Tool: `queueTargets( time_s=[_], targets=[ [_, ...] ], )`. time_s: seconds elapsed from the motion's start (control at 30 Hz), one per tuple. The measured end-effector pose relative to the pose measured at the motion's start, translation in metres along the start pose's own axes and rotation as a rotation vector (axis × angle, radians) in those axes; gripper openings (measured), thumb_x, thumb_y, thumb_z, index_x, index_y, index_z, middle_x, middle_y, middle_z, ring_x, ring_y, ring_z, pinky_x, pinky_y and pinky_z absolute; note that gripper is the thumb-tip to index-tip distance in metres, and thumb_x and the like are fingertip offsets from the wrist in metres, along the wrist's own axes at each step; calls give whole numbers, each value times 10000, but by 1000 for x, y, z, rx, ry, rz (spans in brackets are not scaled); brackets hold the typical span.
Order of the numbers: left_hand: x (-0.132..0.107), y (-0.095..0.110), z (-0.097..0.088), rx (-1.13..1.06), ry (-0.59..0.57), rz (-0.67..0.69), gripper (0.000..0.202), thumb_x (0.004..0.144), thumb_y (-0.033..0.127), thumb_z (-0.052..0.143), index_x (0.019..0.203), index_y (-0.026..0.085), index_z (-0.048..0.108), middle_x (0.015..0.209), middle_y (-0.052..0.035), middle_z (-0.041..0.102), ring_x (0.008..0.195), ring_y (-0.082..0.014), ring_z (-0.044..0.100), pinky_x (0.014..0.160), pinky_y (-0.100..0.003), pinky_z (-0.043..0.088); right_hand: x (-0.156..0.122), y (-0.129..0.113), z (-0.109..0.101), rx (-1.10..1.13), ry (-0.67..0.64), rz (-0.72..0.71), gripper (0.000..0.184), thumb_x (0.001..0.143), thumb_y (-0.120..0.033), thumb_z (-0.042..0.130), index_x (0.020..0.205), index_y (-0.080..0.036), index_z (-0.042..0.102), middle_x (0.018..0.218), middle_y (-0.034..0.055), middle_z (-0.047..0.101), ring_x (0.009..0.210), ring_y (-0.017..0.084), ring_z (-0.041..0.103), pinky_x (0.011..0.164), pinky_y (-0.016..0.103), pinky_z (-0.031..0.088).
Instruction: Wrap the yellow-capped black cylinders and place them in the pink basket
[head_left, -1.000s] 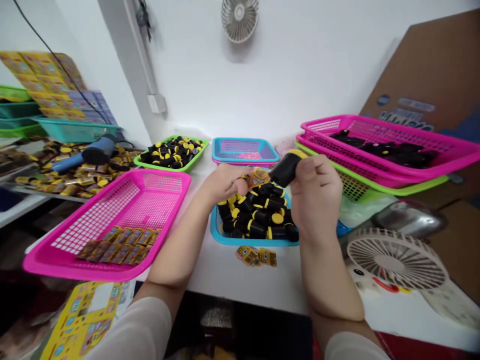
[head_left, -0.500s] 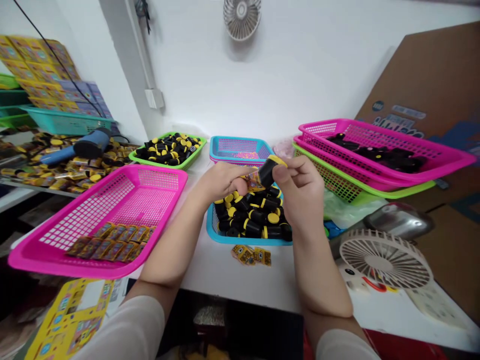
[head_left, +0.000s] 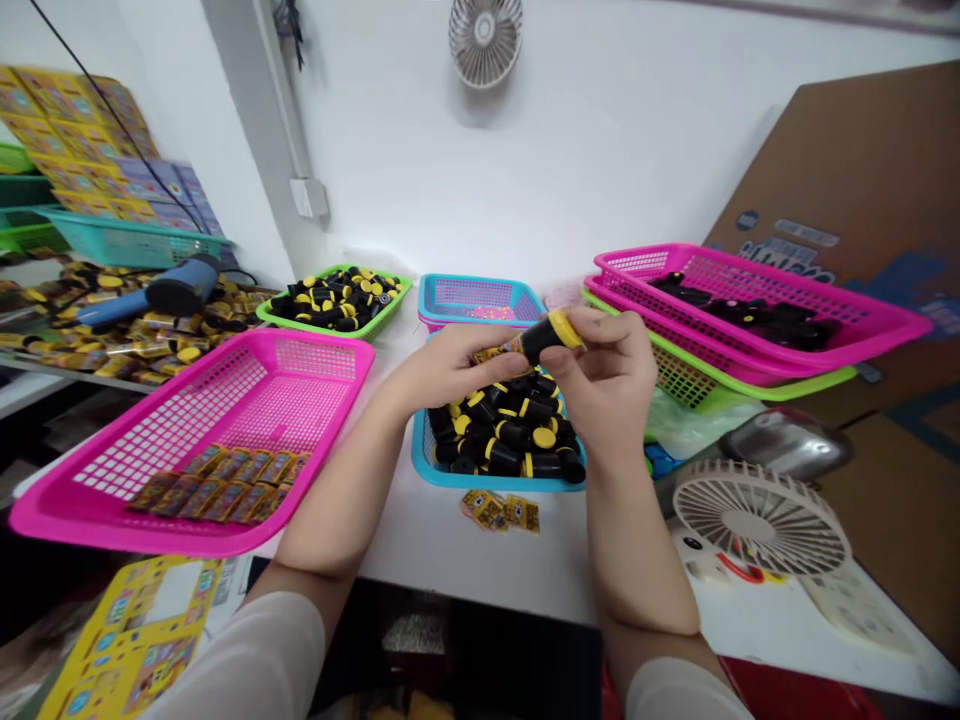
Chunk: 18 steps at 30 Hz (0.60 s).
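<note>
A small black bottle [head_left: 535, 340] with a yellow cap is held tilted above the blue basket, cap end to the right. My right hand [head_left: 615, 375] is closed on its cap end with thumb and fingers. At its other end, my left hand [head_left: 450, 370] pinches a yellow printed label sleeve [head_left: 501, 350], which meets the bottle; the fingers partly hide how far it reaches over it. Below both hands, the blue basket [head_left: 427, 475] holds many similar black bottles [head_left: 514, 432] with yellow caps. Several loose printed sleeves [head_left: 487, 508] lie on the table in front of that basket.
At left stands a pink basket [head_left: 315, 350] with rows of sleeved pieces [head_left: 225, 485]. A green basket [head_left: 390, 308] of bottles and another blue basket [head_left: 480, 290] are behind. Stacked baskets [head_left: 847, 350] and a fan [head_left: 761, 520] stand right. A blue hair dryer [head_left: 180, 285] lies far left.
The bottle has tipped to a flatter angle, and the sleeve and bottle now line up more closely. My left fingers have straightened along the sleeve. My right hand has turned slightly.
</note>
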<state>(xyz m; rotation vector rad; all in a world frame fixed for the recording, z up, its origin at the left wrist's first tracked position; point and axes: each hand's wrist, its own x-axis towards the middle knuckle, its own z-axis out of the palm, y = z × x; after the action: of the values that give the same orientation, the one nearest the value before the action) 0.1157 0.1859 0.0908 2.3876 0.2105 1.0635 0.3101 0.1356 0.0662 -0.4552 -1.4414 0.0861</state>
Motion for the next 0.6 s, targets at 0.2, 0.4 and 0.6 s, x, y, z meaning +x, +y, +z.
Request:
queueTargets(
  time_s=[0.2, 0.4, 0.6],
  targets=[
    [4, 6, 6, -532, -75, -224, 507, 934, 671, 745, 938, 165, 706, 845, -19, 726, 738, -106, 674, 737, -240, 568, 0, -4, 4, -20, 20, 8, 351, 846, -465, 927, 993, -291, 661, 1013, 2, 753, 956, 172, 775, 812, 317, 668],
    [10, 0, 19, -987, -16, -414, 495, 731, 582, 966, 855, 169, 723, 737, 10, 681, 656, -87, 648, 636, -205, 568, 2, -14, 12, -42, 146, 49, 384, 835, -512, 917, 870, -287, 608, 952, 2, 729, 902, 176, 753, 814, 353, 657],
    [6, -1, 13, -956, -39, -400, 437, 732, 462, 983, 963, 164, 763, 806, -19, 753, 696, -109, 718, 697, -230, 625, 10, -25, -1, -9, -36, 175, 400, 794, -493, 937, 816, -274, 603, 955, -5, 769, 901, 174, 750, 793, 353, 654]
  ],
)
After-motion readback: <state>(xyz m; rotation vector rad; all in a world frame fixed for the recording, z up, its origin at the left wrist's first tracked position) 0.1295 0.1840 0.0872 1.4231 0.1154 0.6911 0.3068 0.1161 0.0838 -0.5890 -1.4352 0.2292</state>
